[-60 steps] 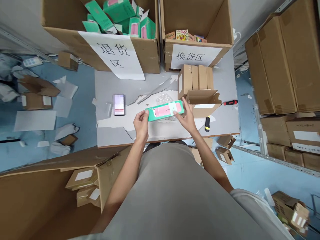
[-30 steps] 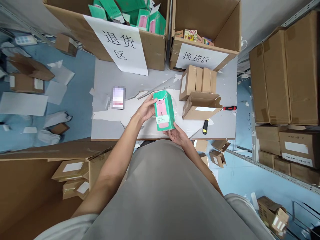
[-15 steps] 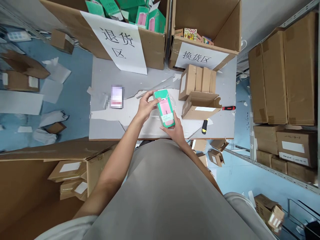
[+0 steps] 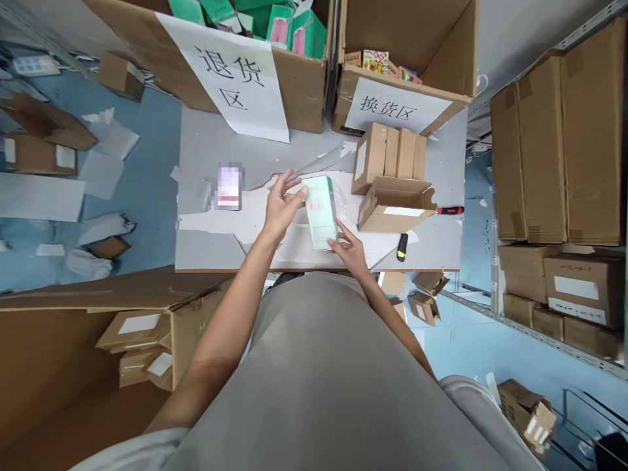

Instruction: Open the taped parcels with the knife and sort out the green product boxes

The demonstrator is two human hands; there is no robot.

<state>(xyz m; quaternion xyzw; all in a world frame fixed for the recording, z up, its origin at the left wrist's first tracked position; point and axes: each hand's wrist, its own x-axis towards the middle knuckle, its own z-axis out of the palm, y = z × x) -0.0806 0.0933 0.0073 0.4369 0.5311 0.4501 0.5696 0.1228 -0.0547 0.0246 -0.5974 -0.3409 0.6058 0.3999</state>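
Right hand [image 4: 351,251]: pinches green box [image 4: 321,224] by near right corner.
Green box: above table [image 4: 202,254]; handling unfinished, we judge.
Left hand [image 4: 281,210]: fingers spread, thumb at the box's left edge.
Brown carton [image 4: 387,216]: right of the box, already open.

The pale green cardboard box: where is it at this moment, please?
In the head view, the pale green cardboard box is near the centre, between the left hand and the right hand, left of the open brown cardboard box.
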